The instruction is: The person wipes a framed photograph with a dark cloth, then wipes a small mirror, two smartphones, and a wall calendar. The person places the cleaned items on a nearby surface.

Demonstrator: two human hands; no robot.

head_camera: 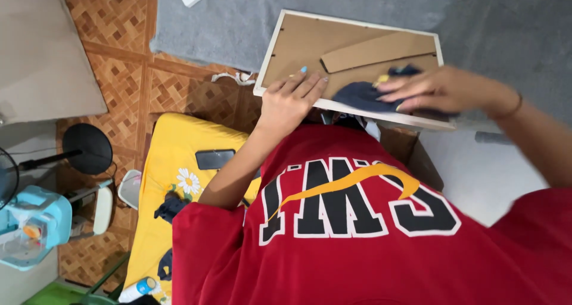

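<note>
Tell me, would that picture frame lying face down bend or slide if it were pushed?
The picture frame would probably stay stiff: its white rim and cardboard back look flat and rigid. It may slide easily, since the left hand presses on its edge while the right hand rubs a dark cloth over it. It probably holds glass, so it is likely fragile.

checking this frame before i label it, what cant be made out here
- Front of the picture frame: head view shows only its cardboard back.
- Dark cloth: partly under the blurred right hand; its full shape is hidden.
- Left hand: its palm faces down on the frame's edge, out of sight.
- Fan: cut off by the left edge.
</note>
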